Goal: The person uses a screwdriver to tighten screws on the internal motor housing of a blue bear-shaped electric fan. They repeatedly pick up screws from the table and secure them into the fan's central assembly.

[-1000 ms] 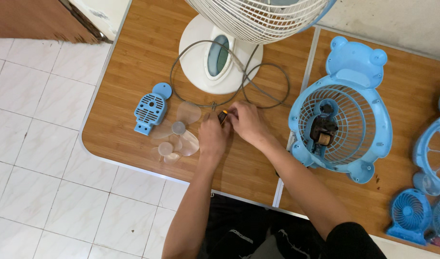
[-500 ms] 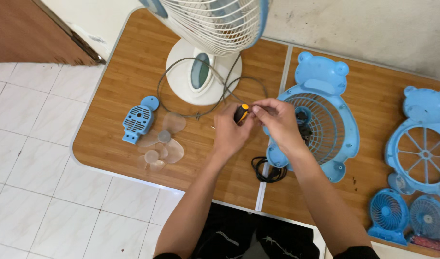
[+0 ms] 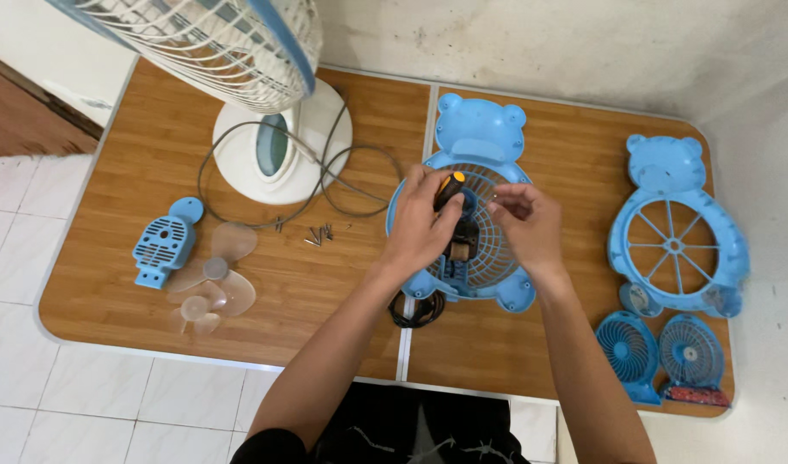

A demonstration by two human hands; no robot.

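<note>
Both hands have moved right onto the bear-shaped blue fan housing (image 3: 463,215); left hand (image 3: 424,225) grips a yellow-handled screwdriver (image 3: 450,187) — right hand (image 3: 525,225) pinches something too small to tell.

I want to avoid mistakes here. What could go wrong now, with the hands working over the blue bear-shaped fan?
The small loose screws lie bare on the wooden table; a forearm could sweep them off. The screwdriver in the left hand might slip on the bear-shaped fan housing toward the right hand. The clear fan blades sit near the edge.

screwdriver (image 3: 450,185) tip hidden by left hand (image 3: 420,228), standing fan (image 3: 231,47) cropped
</note>
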